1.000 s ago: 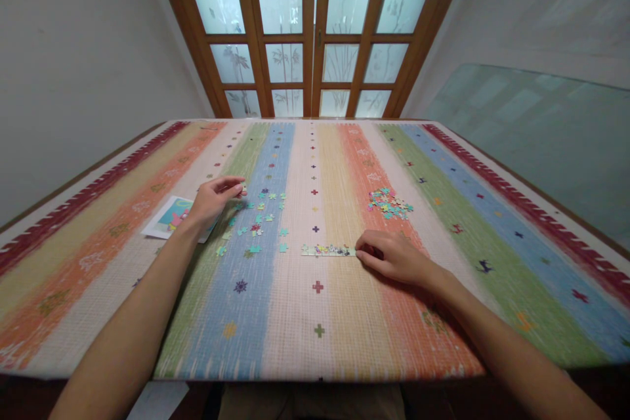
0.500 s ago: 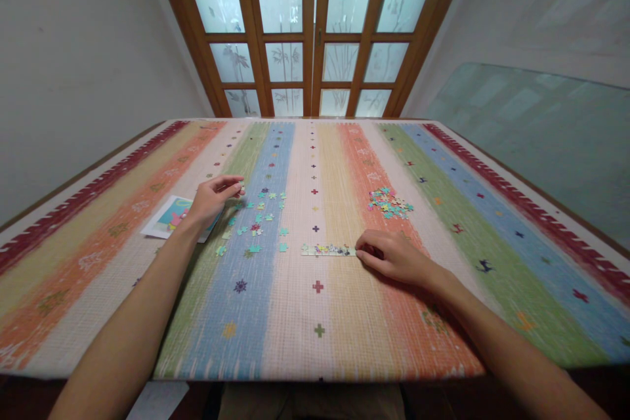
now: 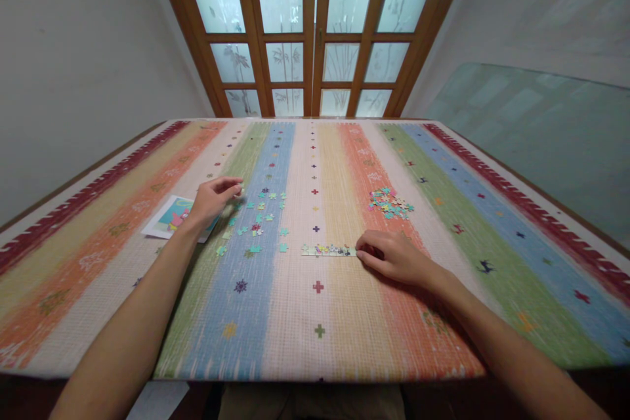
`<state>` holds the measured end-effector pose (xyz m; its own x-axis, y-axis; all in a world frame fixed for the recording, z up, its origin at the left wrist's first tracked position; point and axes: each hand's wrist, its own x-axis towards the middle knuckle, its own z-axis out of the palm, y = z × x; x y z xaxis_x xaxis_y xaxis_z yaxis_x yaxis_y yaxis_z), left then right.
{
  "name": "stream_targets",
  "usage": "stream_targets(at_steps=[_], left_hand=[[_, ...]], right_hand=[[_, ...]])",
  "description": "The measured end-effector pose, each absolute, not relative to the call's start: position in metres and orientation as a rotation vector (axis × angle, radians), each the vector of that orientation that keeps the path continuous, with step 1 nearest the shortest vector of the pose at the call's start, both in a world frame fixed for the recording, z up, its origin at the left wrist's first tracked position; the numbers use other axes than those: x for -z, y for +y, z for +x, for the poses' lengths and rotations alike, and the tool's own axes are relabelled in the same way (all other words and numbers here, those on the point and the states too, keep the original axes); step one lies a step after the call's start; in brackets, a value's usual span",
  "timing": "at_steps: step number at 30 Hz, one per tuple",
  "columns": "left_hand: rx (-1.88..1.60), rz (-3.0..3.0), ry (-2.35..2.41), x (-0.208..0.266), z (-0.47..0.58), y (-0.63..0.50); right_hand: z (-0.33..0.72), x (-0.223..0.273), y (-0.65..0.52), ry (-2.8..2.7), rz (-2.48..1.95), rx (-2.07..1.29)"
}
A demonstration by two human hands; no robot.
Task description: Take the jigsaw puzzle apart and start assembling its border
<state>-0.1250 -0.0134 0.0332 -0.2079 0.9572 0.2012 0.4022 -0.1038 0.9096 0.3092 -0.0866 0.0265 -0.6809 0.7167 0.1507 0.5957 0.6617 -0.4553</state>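
Note:
Between the thumb and fingertips of my left hand (image 3: 211, 200) is a small pale jigsaw puzzle piece (image 3: 241, 189), mostly covered by the fingers. Just to the right lie several loose teal puzzle pieces (image 3: 259, 217), spread apart on the cloth. My right hand (image 3: 391, 254) rests on the table with its thumb and forefinger closed at the right end of a strip of joined puzzle pieces (image 3: 329, 250). This strip lies flat, with a straight pale lower edge and a colourful pattern above. Its far right end is hidden by my fingertips.
A picture card (image 3: 170, 218) lies partly under my left wrist. Beyond my right hand is a heap of mixed puzzle pieces (image 3: 391, 203). A striped cloth (image 3: 300, 315) covers the table. Wooden glass doors (image 3: 315, 46) stand behind it, and a pale glass-like panel (image 3: 536, 138) is at the right.

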Motion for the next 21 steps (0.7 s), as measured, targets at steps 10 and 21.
stream_targets(at_steps=[10, 21], left_hand=[[-1.145, 1.730, 1.861, -0.0304, -0.1295, -0.0122], [-1.006, 1.890, 1.974, -0.0244, -0.1286, -0.0112]], right_hand=[[0.3103, -0.0249, -0.0854, -2.569, -1.031, -0.534], [0.3087, -0.0259, -0.0871, -2.561, -1.034, -0.538]])
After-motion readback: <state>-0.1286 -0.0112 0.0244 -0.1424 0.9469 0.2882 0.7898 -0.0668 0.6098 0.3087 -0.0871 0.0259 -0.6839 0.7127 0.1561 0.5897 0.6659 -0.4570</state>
